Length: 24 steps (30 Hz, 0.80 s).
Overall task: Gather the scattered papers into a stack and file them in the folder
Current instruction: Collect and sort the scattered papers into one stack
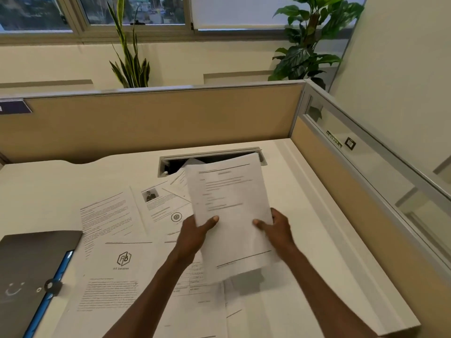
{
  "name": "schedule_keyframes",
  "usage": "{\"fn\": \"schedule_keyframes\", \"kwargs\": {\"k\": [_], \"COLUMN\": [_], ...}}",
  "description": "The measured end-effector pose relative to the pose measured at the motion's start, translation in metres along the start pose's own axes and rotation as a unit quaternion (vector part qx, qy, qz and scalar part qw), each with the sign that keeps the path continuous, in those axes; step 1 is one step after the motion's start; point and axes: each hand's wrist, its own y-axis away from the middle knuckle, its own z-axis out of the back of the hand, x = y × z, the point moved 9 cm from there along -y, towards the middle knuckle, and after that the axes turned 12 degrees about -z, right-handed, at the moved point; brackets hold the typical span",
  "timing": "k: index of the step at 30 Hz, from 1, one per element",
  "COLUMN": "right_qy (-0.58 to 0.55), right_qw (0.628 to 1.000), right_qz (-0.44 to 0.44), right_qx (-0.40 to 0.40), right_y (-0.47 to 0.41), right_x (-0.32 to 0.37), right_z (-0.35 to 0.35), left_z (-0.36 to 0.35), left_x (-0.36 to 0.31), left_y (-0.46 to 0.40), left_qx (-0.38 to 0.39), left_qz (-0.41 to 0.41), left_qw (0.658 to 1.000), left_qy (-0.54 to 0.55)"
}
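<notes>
- Since I want one hand free to grab more, I've got the first sheet (231, 215) lifted off the desk (305, 215), pinched at its two side edges so it stays flat instead of flopping.
- My left hand (197, 230) has its thumb on top and fingers hidden underneath; my right hand (275, 226) does the same on the other edge. Both are closed on that one sheet.
- The rest of the papers (117, 264) lie fanned out on the desk, near and left of the one I'm holding, overlapping at odd angles, so they'll need squaring up.
- The folder (31, 269) sits shut at the near left, just beside the spread, handy for later.
- A cable slot (210, 157) at the far side has a paper corner over it, so I'd guess that one could slip in.
</notes>
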Motion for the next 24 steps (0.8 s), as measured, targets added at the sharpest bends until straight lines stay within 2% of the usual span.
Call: {"fn": "schedule_keyframes", "kwargs": {"k": [4, 8, 12, 14, 17, 18, 20, 22, 24], "right_qy": [0.010, 0.027, 0.095, 0.193, 0.356, 0.396, 0.460, 0.466, 0.430], "right_qw": [0.998, 0.988, 0.975, 0.950, 0.872, 0.850, 0.829, 0.844, 0.879], "right_qz": [-0.061, -0.138, -0.176, -0.218, -0.283, -0.271, -0.185, -0.086, -0.008], "right_qx": [-0.029, -0.061, -0.095, -0.112, -0.179, -0.217, -0.260, -0.250, -0.207], "right_y": [-0.036, -0.068, -0.089, -0.098, -0.098, -0.098, -0.105, -0.119, -0.135], "right_x": [-0.006, -0.029, -0.048, -0.061, -0.065, -0.057, -0.029, -0.001, 0.022], "right_z": [0.062, 0.120, 0.147, 0.150, 0.147, 0.142, 0.116, 0.080, 0.042], "left_z": [-0.024, 0.002, 0.032, 0.041, 0.044, 0.043, 0.043, 0.043, 0.043], "left_x": [0.015, 0.044, 0.069, 0.083, 0.099, 0.101, 0.102, 0.103, 0.101], "left_y": [-0.005, 0.004, 0.007, 0.009, 0.008, 0.005, 0.000, -0.004, -0.005], "left_qx": [0.040, 0.003, 0.018, 0.042, 0.092, 0.098, 0.096, 0.084, 0.071], "left_qz": [0.065, 0.065, 0.068, 0.093, 0.092, 0.088, 0.084, 0.083, 0.077], "left_qw": [0.997, 0.983, 0.926, 0.905, 0.876, 0.870, 0.867, 0.869, 0.874], "left_qy": [-0.008, -0.172, -0.370, -0.413, -0.464, -0.474, -0.482, -0.481, -0.474]}}
